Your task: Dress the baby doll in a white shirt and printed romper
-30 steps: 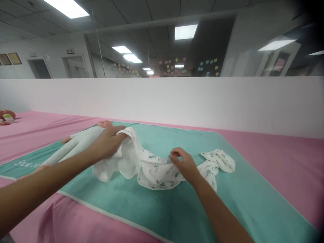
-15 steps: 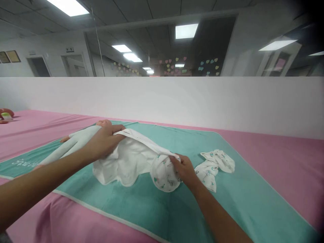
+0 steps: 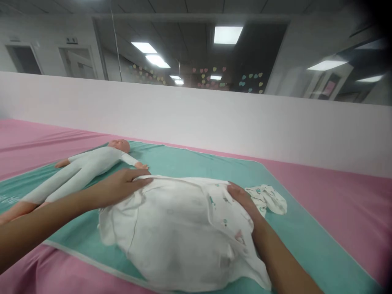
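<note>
A white cloth garment (image 3: pixel 177 228) with small green and pink prints stretches between my two hands over the teal mat. My left hand (image 3: pixel 128 185) grips its upper left edge, thumb and fingers pinching the cloth. At the upper right edge my right hand (image 3: pixel 245 200) is closed on the same garment, with its fingertips partly hidden behind the fabric. Its plain side faces me, and the printed part shows at the right. Just beyond my left arm lies a baby doll (image 3: pixel 92 163) on its back, dressed in a pale bodysuit.
A second printed baby garment (image 3: pixel 271 199) lies crumpled at the right on the teal mat (image 3: pixel 190 161). A pink cover (image 3: pixel 343 200) spreads beneath the mat. Behind it stands a low white wall (image 3: pixel 183 118) with a dark window (image 3: pixel 190 53) above.
The garment has come closer to me and spread out, its plain side now hanging toward me. My right hand has shifted right. The view has tilted, and more of the doll shows.
</note>
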### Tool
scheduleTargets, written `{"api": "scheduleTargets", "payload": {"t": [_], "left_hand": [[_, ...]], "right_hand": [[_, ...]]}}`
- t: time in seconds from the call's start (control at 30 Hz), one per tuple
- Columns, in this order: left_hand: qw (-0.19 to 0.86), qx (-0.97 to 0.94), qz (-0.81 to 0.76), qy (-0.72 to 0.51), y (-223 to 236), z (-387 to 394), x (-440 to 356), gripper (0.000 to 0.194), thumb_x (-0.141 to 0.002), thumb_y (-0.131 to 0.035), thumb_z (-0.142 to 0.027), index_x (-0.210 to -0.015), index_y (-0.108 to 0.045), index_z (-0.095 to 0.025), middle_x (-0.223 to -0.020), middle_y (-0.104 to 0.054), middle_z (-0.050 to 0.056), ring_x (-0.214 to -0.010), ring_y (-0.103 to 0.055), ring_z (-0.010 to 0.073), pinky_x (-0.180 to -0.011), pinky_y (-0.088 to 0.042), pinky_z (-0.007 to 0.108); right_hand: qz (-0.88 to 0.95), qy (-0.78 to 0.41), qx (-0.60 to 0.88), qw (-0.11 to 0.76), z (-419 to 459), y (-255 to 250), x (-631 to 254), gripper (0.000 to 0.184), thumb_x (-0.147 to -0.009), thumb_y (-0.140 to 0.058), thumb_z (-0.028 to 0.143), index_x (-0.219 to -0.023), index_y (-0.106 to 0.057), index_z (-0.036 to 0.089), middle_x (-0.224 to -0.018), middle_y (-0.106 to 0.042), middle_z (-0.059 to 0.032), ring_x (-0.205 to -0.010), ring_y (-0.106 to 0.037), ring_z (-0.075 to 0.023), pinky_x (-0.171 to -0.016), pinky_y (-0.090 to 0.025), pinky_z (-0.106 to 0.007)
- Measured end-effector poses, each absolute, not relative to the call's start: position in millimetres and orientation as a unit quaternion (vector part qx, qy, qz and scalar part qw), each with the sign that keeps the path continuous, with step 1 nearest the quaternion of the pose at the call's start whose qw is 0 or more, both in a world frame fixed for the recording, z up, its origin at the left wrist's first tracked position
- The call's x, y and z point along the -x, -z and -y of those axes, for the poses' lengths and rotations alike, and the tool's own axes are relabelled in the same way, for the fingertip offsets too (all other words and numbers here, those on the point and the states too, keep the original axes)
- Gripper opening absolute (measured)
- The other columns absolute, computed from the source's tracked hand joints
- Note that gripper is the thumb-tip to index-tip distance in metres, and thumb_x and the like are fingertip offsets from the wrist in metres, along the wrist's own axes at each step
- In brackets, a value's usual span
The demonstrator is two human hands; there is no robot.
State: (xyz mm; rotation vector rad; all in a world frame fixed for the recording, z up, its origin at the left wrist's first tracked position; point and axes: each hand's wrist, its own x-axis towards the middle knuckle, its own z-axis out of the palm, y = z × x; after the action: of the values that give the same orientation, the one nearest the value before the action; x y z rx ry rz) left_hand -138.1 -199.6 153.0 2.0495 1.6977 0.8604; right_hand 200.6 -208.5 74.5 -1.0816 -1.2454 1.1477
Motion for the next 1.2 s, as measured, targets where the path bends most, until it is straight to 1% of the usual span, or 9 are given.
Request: {"api": "scheduleTargets", "payload": {"t": [0.1, 0.2, 0.33, 0.47, 0.63, 0.8, 0.93, 1.07, 1.2], "left_hand": [[0.153, -0.783, -0.563, -0.217, -155, 153, 139, 0.043, -0.077, -0.045, -0.063, -0.077, -0.065, -0.025, -0.083, -0.067, 0.002, -0.082, -0.060, 0.0235, -0.068, -0.045, 0.027], [0.095, -0.800, -0.559, -0.198, -155, 87, 126, 0.046, -0.081, -0.039, -0.062, -0.081, -0.063, -0.023, -0.088, -0.067, 0.003, -0.084, -0.060, 0.0231, -0.073, -0.044, 0.029], [0.078, -0.765, -0.617, -0.166, -127, 15, 93, 0.043, -0.084, -0.042, -0.045, -0.116, -0.055, -0.019, -0.109, -0.063, 0.011, -0.097, -0.059, 0.0251, -0.081, -0.044, 0.033], [-0.032, -0.825, -0.540, -0.161, -60, 12, 70, 0.042, -0.087, -0.041, -0.030, -0.126, -0.047, -0.017, -0.133, -0.048, 0.015, -0.116, -0.049, 0.0277, -0.090, -0.042, 0.042], [0.013, -0.889, -0.424, -0.171, 10, 50, 80, 0.044, -0.092, -0.034, -0.045, -0.128, -0.049, -0.025, -0.143, -0.040, 0.006, -0.132, -0.035, 0.0251, -0.106, -0.029, 0.046], [0.005, -0.866, -0.461, -0.191, 3, 50, 107, 0.045, -0.090, -0.038, -0.044, -0.128, -0.049, -0.022, -0.143, -0.041, 0.006, -0.133, -0.033, 0.0249, -0.109, -0.028, 0.041], [-0.056, -0.785, -0.577, -0.217, -14, 38, 134, 0.039, -0.087, -0.039, -0.032, -0.120, -0.051, -0.016, -0.133, -0.048, 0.013, -0.124, -0.042, 0.0297, -0.099, -0.037, 0.045], [-0.034, -0.736, -0.651, -0.185, -19, 33, 154, 0.037, -0.086, -0.036, -0.038, -0.109, -0.053, -0.015, -0.116, -0.056, 0.017, -0.115, -0.048, 0.0353, -0.084, -0.044, 0.048], [-0.012, -0.734, -0.654, -0.182, -16, 31, 158, 0.037, -0.085, -0.035, -0.036, -0.110, -0.053, -0.016, -0.112, -0.058, 0.017, -0.111, -0.051, 0.0359, -0.079, -0.044, 0.045]], "right_hand": [[0.501, -0.476, 0.497, 0.525, 182, -83, -191, 0.049, -0.065, -0.065, 0.062, -0.087, -0.066, 0.018, -0.073, -0.067, -0.0063, -0.067, -0.062, -0.0212, -0.063, -0.047, -0.032], [0.539, -0.377, 0.559, 0.505, 133, -91, -198, 0.049, -0.069, -0.062, 0.061, -0.092, -0.066, 0.017, -0.082, -0.067, -0.0073, -0.074, -0.061, -0.0220, -0.067, -0.046, -0.033], [0.611, -0.140, 0.683, 0.376, 63, -77, -207, 0.042, -0.083, -0.048, 0.051, -0.102, -0.063, 0.017, -0.096, -0.065, -0.0103, -0.087, -0.057, -0.0238, -0.075, -0.042, -0.035], [0.654, 0.078, 0.724, 0.203, 39, -35, -202, 0.035, -0.085, -0.046, 0.026, -0.119, -0.054, 0.019, -0.122, -0.055, -0.0137, -0.112, -0.046, -0.0267, -0.090, -0.034, -0.039], [0.692, 0.070, 0.680, 0.234, 60, 7, -196, 0.033, -0.091, -0.034, 0.029, -0.115, -0.056, 0.020, -0.119, -0.058, -0.0089, -0.110, -0.049, -0.0218, -0.094, -0.034, -0.035], [0.690, 0.014, 0.669, 0.276, 85, 16, -202, 0.046, -0.091, -0.033, 0.039, -0.126, -0.051, 0.013, -0.131, -0.052, -0.0098, -0.122, -0.044, -0.0220, -0.105, -0.031, -0.034], [0.710, -0.044, 0.663, 0.232, 116, 17, -200, 0.059, -0.090, -0.034, 0.051, -0.134, -0.046, 0.014, -0.143, -0.040, -0.0096, -0.133, -0.034, -0.0229, -0.111, -0.024, -0.037], [0.731, -0.097, 0.648, 0.188, 150, 10, -191, 0.070, -0.083, -0.042, 0.062, -0.140, -0.038, 0.023, -0.151, -0.027, -0.0047, -0.138, -0.024, -0.0259, -0.112, -0.019, -0.042], [0.726, -0.116, 0.645, 0.207, 161, 3, -187, 0.065, -0.083, -0.047, 0.055, -0.138, -0.040, 0.023, -0.148, -0.032, -0.0050, -0.134, -0.031, -0.0254, -0.109, -0.026, -0.039]]}}
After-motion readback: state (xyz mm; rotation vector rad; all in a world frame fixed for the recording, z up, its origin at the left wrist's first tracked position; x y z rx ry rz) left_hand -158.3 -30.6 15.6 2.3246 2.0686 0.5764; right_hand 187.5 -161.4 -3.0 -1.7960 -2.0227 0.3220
